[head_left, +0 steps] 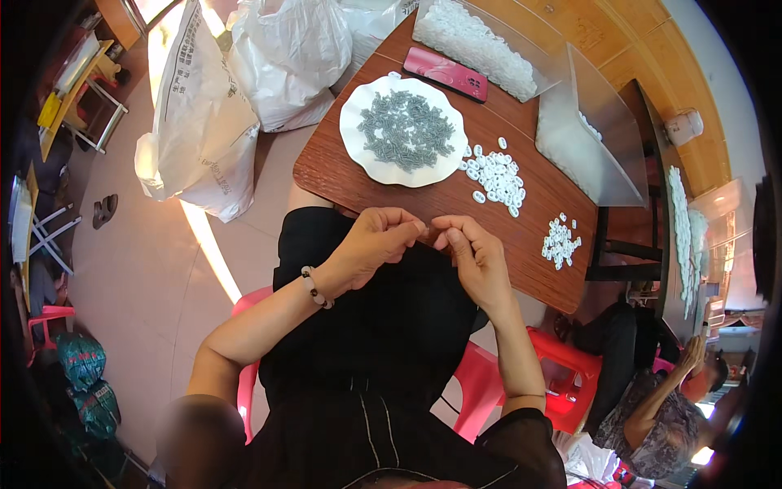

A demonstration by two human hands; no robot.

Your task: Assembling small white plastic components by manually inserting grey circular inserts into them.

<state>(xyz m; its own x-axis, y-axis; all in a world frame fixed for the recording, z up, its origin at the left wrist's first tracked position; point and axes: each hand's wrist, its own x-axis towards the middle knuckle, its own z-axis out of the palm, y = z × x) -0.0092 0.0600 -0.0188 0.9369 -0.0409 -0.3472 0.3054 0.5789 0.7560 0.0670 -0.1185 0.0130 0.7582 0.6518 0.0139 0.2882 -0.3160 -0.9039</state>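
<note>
My left hand (376,247), with a beaded bracelet (316,287) at its wrist, is closed in a pinch above my lap. Close beside it, my right hand (475,259) pinches with thumb and index finger. The fingertips of both hands nearly meet; whatever they hold is too small to make out. Beyond them a white scalloped plate (357,160) on the brown wooden table (391,201) carries many short grey rod-like pieces (405,130). To the plate's right lie a heap of white oval pieces (498,179) and a smaller heap of little white pieces (560,243).
A pink phone-like object (445,73) lies behind the plate. Clear-walled trays of white pieces (481,49) (574,155) line the table's far and right sides. White sacks (199,122) stand on the floor at left. Another person (652,416) sits at the lower right.
</note>
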